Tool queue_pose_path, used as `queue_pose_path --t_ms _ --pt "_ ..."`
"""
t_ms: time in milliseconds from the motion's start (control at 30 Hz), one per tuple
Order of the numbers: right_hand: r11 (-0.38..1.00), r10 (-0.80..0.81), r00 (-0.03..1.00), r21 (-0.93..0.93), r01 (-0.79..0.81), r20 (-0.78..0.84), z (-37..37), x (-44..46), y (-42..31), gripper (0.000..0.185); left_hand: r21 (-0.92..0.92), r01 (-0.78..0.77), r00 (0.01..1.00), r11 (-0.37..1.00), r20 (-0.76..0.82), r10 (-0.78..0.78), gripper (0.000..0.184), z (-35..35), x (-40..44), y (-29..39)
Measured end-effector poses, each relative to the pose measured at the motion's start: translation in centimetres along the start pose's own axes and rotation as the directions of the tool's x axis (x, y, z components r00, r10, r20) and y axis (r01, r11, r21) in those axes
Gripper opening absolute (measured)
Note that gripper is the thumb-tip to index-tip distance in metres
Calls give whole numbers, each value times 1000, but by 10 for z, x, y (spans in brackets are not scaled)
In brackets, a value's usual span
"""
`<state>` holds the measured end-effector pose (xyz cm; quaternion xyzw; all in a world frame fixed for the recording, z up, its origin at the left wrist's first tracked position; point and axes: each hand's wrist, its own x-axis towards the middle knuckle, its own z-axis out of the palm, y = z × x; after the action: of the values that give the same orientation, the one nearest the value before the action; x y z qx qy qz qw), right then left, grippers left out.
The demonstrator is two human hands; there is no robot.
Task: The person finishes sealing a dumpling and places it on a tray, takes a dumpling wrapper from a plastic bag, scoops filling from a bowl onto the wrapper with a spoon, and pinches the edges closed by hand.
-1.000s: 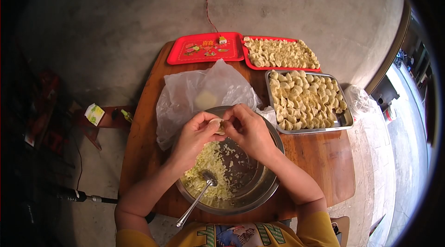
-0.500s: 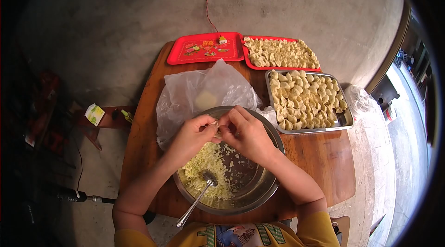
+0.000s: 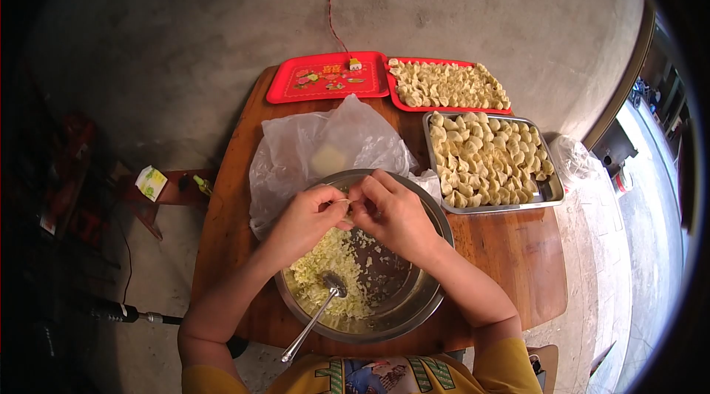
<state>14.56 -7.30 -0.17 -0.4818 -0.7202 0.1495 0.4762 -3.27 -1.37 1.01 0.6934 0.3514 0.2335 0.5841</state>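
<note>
Over the far part of a steel bowl [image 3: 436,275], my left hand [image 3: 307,220] and my right hand [image 3: 393,218] meet, both with fingers pinched on one small dumpling [image 3: 346,205], mostly hidden between the fingertips. Chopped pale green filling [image 3: 318,264] lies on the bowl's left side. A metal spoon [image 3: 314,320] rests in it, its handle over the near rim. Beyond the bowl is a clear plastic bag [image 3: 296,146] with a round pale wrapper stack [image 3: 329,160] showing through.
A steel tray [image 3: 510,208] of dumplings stands right of the bag. Behind it is a red tray [image 3: 414,108] of dumplings, and beside that a patterned red tray [image 3: 288,83] with a plug [image 3: 355,64] on it. A low bench [image 3: 177,190] stands at left.
My fingertips have closed more tightly around the dumpling, which shows less than before. Both hands stay over the bowl, with my left hand turned slightly.
</note>
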Motion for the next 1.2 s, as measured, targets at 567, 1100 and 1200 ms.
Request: queue_pose_path --t_ms 567,1100,1200 --pt "984 159 985 91 -153 -59 0 2 5 14 -445 -24 1000 895 -20 17 28 5 1 -10" --pt "972 198 979 142 -190 -46 4 1 7 15 -273 -81 989 959 -141 44 28 23 7 -11" --pt "955 235 970 200 -220 -54 4 1 7 15 -295 -139 975 945 -210 78 23 26 6 -8"
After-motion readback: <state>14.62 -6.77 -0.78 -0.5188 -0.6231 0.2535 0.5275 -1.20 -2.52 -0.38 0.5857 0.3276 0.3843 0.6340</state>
